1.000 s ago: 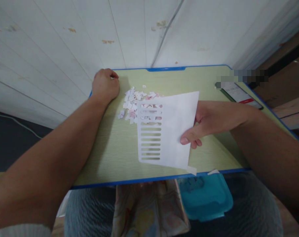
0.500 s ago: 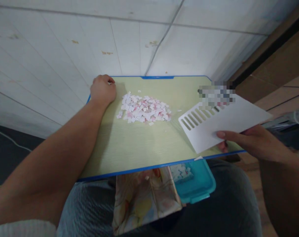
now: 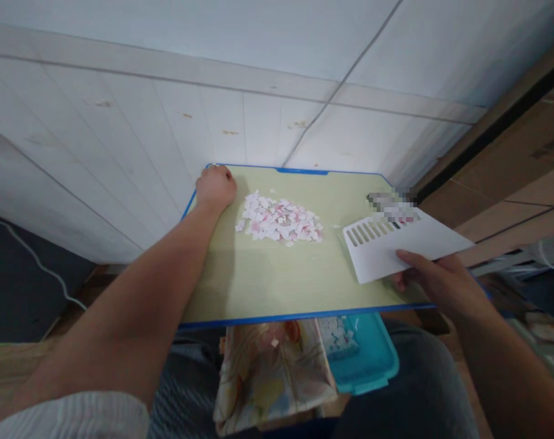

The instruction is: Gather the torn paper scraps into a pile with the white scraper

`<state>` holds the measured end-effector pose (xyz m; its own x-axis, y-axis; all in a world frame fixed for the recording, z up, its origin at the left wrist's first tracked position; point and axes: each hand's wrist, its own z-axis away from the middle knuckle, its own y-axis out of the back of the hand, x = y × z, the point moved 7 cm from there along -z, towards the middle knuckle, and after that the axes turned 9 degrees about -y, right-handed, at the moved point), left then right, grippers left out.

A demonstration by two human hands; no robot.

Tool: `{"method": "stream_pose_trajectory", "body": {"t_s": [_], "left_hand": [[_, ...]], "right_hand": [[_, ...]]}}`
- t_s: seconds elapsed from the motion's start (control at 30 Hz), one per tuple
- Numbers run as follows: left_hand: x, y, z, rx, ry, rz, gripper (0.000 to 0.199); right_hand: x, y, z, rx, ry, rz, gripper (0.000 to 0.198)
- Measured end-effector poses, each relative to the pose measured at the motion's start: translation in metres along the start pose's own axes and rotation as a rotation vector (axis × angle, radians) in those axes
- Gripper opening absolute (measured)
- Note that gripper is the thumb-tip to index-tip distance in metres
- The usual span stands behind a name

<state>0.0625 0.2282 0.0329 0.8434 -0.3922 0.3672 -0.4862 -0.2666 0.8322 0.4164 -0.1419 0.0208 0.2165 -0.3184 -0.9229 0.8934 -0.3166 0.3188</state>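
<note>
My right hand (image 3: 435,277) grips a white sheet with a row of slots (image 3: 396,253) by its near edge, thumb on top. The sheet is held over the right side of a pale yellow-green folding table (image 3: 277,283) with a blue rim. At the table's far left corner rests my left hand (image 3: 216,188), its fingers curled closed; what they hold, if anything, is hidden. Between the hands lies a heap of small torn paper bits (image 3: 281,221), white with some pink. A blurred patch hides the things beyond the sheet.
Below the table's near edge are a teal plastic tray (image 3: 373,366) holding a pale speckled block and a patterned cloth bag (image 3: 277,378) on my lap. A white panelled wall (image 3: 167,122) with a hanging cable (image 3: 325,107) stands behind. Brown cardboard boxes (image 3: 510,171) rise at right.
My view has tilted up and shifted left, so the scene sits lower and more wall shows. Both hands keep much the same pose, with the slotted sheet still in my right hand.
</note>
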Motion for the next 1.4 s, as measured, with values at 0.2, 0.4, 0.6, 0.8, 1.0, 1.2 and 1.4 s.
{"method": "stream_pose_trajectory", "body": {"t_s": [0.2, 0.4, 0.6, 0.8, 1.0, 1.2, 1.4], "left_hand": [[-0.006, 0.001, -0.002, 0.010, -0.015, -0.004, 0.035], [-0.012, -0.003, -0.008, 0.010, -0.006, -0.024, 0.032], [-0.010, -0.002, -0.006, 0.000, 0.017, -0.012, 0.032], [-0.005, 0.002, 0.000, -0.008, 0.037, 0.024, 0.033], [-0.005, 0.002, -0.001, 0.031, 0.033, 0.059, 0.030], [-0.009, -0.003, -0.004, 0.054, 0.023, 0.065, 0.025], [-0.018, -0.006, -0.009, 0.126, 0.027, 0.127, 0.024]], "right_hand": [[-0.067, -0.015, -0.086, 0.026, 0.110, -0.006, 0.042], [-0.090, -0.021, -0.162, -0.099, -0.055, 0.094, 0.045], [-0.083, -0.062, -0.156, -0.173, -0.032, 0.048, 0.053], [-0.101, -0.123, -0.117, -0.278, 0.115, 0.085, 0.057], [-0.105, -0.090, -0.120, -0.021, 0.212, 0.132, 0.055], [-0.101, -0.069, -0.119, -0.112, 0.208, 0.179, 0.049], [-0.110, -0.065, -0.113, -0.171, 0.238, 0.247, 0.053]]}}
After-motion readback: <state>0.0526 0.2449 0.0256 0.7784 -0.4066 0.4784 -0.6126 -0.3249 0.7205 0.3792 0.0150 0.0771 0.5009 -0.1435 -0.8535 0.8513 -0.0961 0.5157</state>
